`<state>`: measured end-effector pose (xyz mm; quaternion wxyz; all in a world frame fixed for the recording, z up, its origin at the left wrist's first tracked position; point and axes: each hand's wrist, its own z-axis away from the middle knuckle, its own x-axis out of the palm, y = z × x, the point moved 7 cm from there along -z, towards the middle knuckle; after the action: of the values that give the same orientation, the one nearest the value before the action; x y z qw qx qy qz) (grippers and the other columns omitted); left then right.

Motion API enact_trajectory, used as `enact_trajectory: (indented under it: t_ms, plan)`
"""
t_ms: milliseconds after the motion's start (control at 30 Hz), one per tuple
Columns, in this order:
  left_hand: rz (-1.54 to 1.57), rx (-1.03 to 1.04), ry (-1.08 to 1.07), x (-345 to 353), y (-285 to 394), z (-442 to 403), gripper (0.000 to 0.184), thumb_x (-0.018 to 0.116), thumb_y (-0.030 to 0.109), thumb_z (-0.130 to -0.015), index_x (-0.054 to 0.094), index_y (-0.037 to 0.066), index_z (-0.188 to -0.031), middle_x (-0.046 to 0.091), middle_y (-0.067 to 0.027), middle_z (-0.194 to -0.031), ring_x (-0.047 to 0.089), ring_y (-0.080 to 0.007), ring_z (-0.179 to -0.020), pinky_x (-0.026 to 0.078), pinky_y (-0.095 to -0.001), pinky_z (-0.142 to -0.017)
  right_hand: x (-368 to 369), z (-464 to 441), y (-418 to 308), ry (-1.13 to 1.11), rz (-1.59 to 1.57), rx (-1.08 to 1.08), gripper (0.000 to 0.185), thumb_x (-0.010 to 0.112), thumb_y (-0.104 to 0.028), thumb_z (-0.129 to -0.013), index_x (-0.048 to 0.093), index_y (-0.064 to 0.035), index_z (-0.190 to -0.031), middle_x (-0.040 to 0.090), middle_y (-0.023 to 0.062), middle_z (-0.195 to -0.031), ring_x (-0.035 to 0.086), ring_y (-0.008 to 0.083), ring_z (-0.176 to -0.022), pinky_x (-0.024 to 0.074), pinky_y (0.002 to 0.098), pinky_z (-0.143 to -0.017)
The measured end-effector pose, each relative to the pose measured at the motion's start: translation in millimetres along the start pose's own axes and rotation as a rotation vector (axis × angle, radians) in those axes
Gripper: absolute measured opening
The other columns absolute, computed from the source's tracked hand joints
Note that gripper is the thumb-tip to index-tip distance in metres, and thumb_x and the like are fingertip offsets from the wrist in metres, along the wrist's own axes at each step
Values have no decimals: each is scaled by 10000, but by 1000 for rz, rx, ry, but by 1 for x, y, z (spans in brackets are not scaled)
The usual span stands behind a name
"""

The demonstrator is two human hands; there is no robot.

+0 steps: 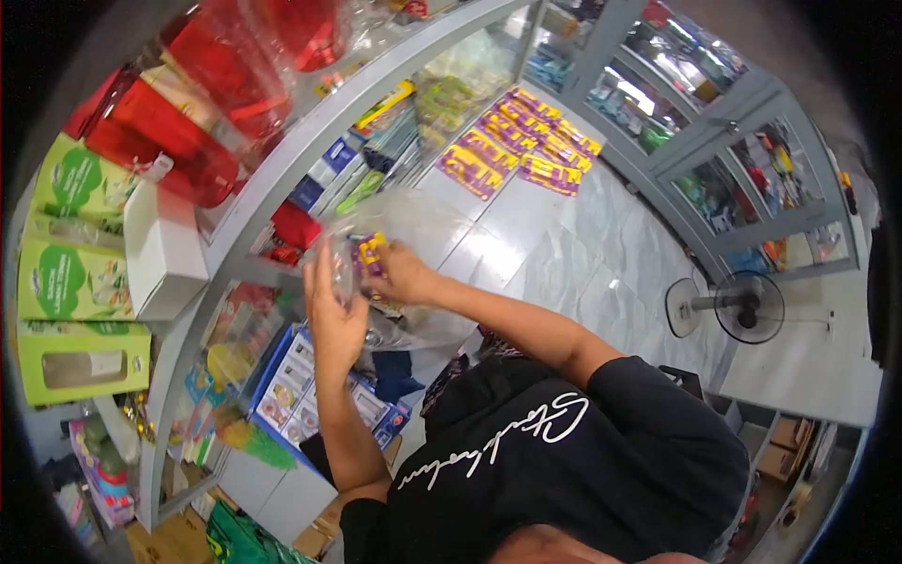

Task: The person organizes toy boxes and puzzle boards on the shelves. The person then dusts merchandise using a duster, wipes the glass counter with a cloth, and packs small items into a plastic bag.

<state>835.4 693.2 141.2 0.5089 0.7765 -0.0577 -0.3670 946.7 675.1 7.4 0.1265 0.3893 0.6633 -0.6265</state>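
A large clear plastic bag (432,226) billows in front of me, its mouth toward my hands. Along its left side, my left hand (334,308) grips the bag's edge, with fingers pointing up and thumb apart. My right hand (406,274) pinches a small purple-and-yellow packet (367,252) at the bag's mouth, close to the left hand. Similar purple-and-yellow packets (526,136) lie in rows on the tiled floor beyond the bag. Anything deeper in the bag is hard to make out.
A glass display case with a curved grey frame (246,188) runs along the left, with green boxes (80,282) and a white box (164,254) on top. Grey glass-door cabinets (752,164) stand at the right. A fan (747,307) stands near them.
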Motion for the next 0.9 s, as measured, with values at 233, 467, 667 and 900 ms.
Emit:
enact_trajectory:
  t_ms: [233, 467, 667, 900]
  plan:
    - [-29, -63, 100, -5, -11, 10, 785, 507, -88, -646, 319, 107, -1382, 443, -129, -1063, 476, -216, -840, 407, -259, -687, -172, 70, 8, -194, -542, 161, 196, 633, -177, -822, 625, -13, -930, 627, 126, -805, 596, 236, -633, 488, 310, -578]
    - [-26, -173, 175, 5, -4, 9, 842, 489, -112, -621, 307, 145, -1401, 431, -88, -1069, 452, -150, -796, 393, -216, -663, -231, 40, 276, 305, 461, 314, 295, 646, -150, -756, 557, -16, -1003, 554, 159, -983, 552, 342, -871, 471, 428, -756]
    - [-80, -155, 225, 15, -4, 5, 825, 483, -116, -623, 315, 121, -1395, 426, -89, -1104, 457, -147, -868, 395, -205, -678, -222, 22, 315, 199, 660, 324, 389, 676, -184, -686, 543, -73, -1034, 523, 127, -1006, 463, 359, -996, 441, 447, -812]
    - [-187, -159, 233, 11, 4, 1, 758, 500, -96, -649, 351, 96, -1366, 450, -110, -1070, 481, -172, -826, 409, -235, -665, -237, 51, 287, 113, 504, 292, 254, 654, -212, -710, 599, -40, -888, 570, 122, -851, 539, 293, -817, 446, 406, -712]
